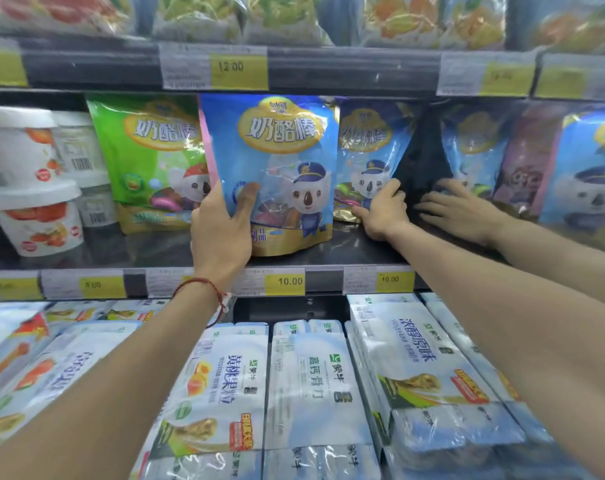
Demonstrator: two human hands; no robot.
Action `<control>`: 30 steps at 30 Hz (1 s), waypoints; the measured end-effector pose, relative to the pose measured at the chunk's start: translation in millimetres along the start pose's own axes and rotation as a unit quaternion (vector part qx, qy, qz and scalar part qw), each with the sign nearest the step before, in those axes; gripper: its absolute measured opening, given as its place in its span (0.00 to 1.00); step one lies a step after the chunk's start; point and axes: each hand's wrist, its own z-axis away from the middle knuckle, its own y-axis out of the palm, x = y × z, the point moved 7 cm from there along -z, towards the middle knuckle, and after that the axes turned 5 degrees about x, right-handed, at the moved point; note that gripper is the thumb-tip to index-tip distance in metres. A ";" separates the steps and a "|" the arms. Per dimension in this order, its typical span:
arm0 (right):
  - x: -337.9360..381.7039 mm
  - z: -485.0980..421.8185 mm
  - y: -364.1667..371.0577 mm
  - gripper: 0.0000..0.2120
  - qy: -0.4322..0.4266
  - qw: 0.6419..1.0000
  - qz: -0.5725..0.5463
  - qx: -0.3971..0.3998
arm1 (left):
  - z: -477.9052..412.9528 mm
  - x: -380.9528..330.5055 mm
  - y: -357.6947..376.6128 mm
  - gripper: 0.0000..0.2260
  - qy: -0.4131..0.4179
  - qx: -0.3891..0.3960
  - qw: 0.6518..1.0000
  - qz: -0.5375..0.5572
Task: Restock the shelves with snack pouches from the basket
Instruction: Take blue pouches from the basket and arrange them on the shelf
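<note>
My left hand (221,230) grips a blue koala snack pouch (273,157) by its lower left corner, thumb on the front. It holds the pouch upright over the front of the middle shelf (155,251). My right hand (380,211) reaches deeper into the shelf. Its fingers curl round the right edge of a second blue pouch (366,147) that stands there. A dark gap (425,157) opens right of that pouch. A green pouch (145,150) stands to the left. The basket is out of view.
Another person's hand (462,209) lies flat in the gap, beside more blue pouches (474,147). White tubs (27,174) stand at the left. Price tags (287,280) line the shelf edge. Flat white packs (311,382) fill the level below, bagged snacks (283,15) the one above.
</note>
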 end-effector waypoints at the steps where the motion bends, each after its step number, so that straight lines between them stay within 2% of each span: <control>1: 0.9 3.0 -0.3 0.39 0.008 1.000 -0.002 0.001 | 1.1 1.0 -0.9 0.16 0.000 0.005 1.000 0.004; 4: 3.5 13.6 -3.3 0.45 0.037 0.999 -0.013 0.007 | 4.0 -5.2 -4.7 0.15 0.006 0.023 0.999 0.033; 7: 1.6 24.2 -7.6 0.45 0.055 0.998 -0.019 0.016 | 7.7 -15.2 -3.9 0.13 0.006 0.062 0.996 0.063; 9: 0.6 31.0 -9.4 0.45 0.058 0.998 -0.015 0.023 | 8.6 -18.0 2.9 0.10 0.013 0.117 0.990 0.073; 11: 1.4 37.7 -11.9 0.44 0.054 0.998 -0.012 0.035 | 10.2 -16.4 11.1 0.13 0.010 0.178 0.981 0.077; 13: 2.4 46.8 -16.5 0.41 0.045 0.998 -0.008 0.051 | 9.9 -14.3 14.4 0.16 -0.009 0.210 0.974 0.090; 16: -1.5 61.7 -22.4 0.31 0.004 0.997 -0.015 0.081 | 10.8 -18.9 20.1 0.14 -0.037 0.235 0.966 0.107; 18: -8.0 68.9 -29.2 0.24 -0.025 0.998 -0.021 0.062 | 13.6 -26.9 31.0 0.13 -0.044 0.258 0.957 0.121; 23: -13.2 75.8 -40.8 0.18 -0.046 0.996 -0.070 0.003 | 17.4 -50.4 66.2 0.10 -0.041 0.269 0.955 0.119; 28: -22.8 70.5 -47.7 0.21 0.003 0.996 -0.082 -0.037 | 8.3 -55.3 107.2 0.13 -0.042 0.245 0.965 0.082; 30: -21.9 67.7 -47.5 0.19 0.013 0.996 -0.072 -0.053 | 3.7 -54.9 120.1 0.14 -0.046 0.227 0.972 0.049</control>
